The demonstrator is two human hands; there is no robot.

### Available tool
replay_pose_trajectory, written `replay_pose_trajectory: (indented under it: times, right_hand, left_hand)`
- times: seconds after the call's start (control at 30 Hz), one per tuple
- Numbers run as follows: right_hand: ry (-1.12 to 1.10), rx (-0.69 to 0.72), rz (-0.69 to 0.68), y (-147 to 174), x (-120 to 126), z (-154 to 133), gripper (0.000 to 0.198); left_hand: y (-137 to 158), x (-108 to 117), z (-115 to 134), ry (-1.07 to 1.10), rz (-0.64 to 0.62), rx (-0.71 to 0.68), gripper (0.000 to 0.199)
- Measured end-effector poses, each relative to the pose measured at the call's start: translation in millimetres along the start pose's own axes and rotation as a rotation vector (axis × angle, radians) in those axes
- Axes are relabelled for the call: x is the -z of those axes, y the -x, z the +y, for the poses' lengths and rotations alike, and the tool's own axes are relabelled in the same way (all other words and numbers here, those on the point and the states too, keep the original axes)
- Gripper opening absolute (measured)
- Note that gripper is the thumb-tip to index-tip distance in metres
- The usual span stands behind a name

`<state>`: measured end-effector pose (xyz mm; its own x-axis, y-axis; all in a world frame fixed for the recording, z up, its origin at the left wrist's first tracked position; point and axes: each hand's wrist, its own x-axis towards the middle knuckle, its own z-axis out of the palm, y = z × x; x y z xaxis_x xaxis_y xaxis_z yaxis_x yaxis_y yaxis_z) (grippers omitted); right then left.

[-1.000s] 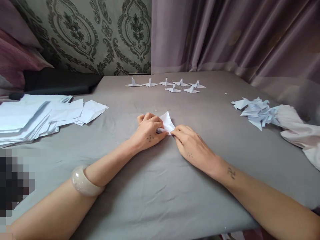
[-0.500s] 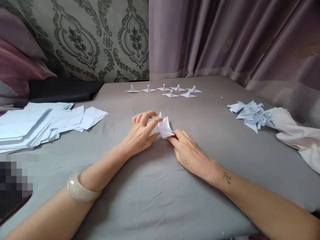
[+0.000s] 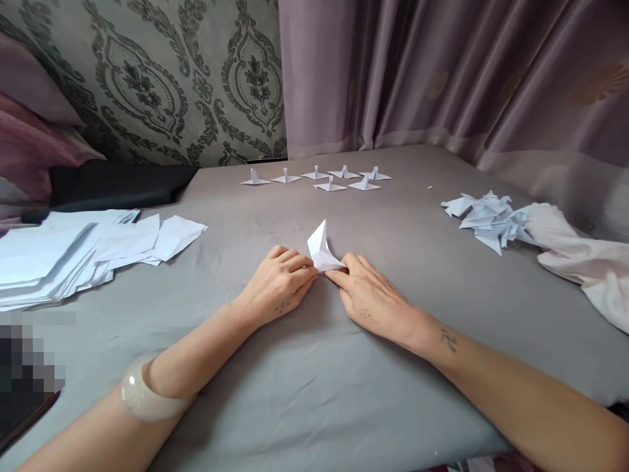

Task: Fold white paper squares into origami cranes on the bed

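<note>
Between my hands is a small piece of folded white paper (image 3: 320, 249), with one pointed flap standing up and a corner stretched toward the right. My left hand (image 3: 285, 282) pinches its left lower corner between thumb and fingers. On the other side, my right hand (image 3: 366, 288) grips the right corner, its fingertips partly hidden by the paper. Both hands rest low over the grey cloth (image 3: 304, 380). Farther back stand several folded paper figures (image 3: 316, 173) with flat spread wings, set in two rows.
At the left lies a stack of white paper sheets (image 3: 44, 262) with loose squares (image 3: 177, 237) beside it. A heap of folded paper pieces (image 3: 491, 219) is at the right, touching a pale cloth (image 3: 574, 255). Black fabric (image 3: 118, 185) lies at the back left, and a purple curtain (image 3: 334, 78) hangs behind.
My left hand has come down and closed on the paper's left corner; its fingers were spread before. The upright flap now stands taller. My right hand keeps its hold.
</note>
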<state>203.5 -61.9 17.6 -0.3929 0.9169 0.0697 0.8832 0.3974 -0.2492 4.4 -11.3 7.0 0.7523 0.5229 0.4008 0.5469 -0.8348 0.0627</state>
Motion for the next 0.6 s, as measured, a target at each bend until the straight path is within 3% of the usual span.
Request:
replay_pose_trajectory:
  times: [0.3, 0.6]
  right_hand:
    - [0.016, 0.016, -0.027, 2.0, 4.4, 3.8, 0.029]
    - [0.023, 0.02, -0.143, 4.4, 17.4, 13.9, 0.039]
  left_hand:
    - [-0.1, 1.9, 5.3, 0.012, -0.078, 0.038, 0.028]
    - [-0.2, 3.6, 8.7, 0.072, -0.125, 0.022, 0.028]
